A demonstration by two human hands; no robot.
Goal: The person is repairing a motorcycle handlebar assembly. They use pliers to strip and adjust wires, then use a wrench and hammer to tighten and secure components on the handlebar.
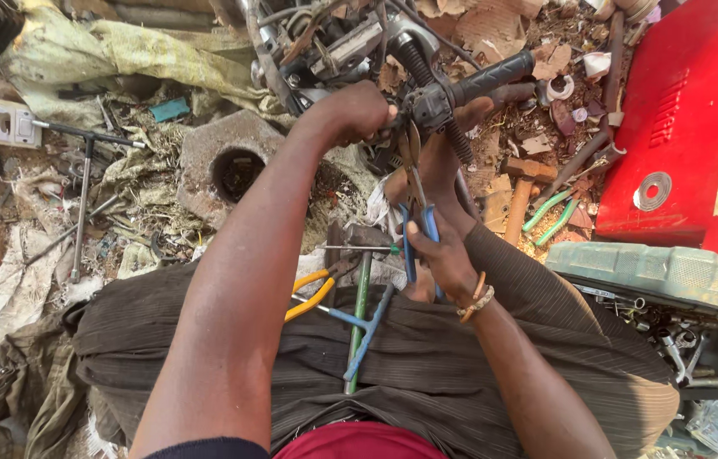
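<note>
My left hand is closed around the metal part of a motorcycle handlebar, just left of its black rubber grip. My right hand squeezes the blue handles of a pair of pliers, whose jaws reach up to the handlebar clamp. A bare foot props against the bar below the grip. On my lap lie yellow-handled pliers, a blue T-handle wrench and a green-shafted tool.
A red body panel fills the right. Below it sits a grey-green tray with sockets and bits. Green-handled pliers, a hammer, a holed concrete block, a long T-wrench and scattered debris surround me.
</note>
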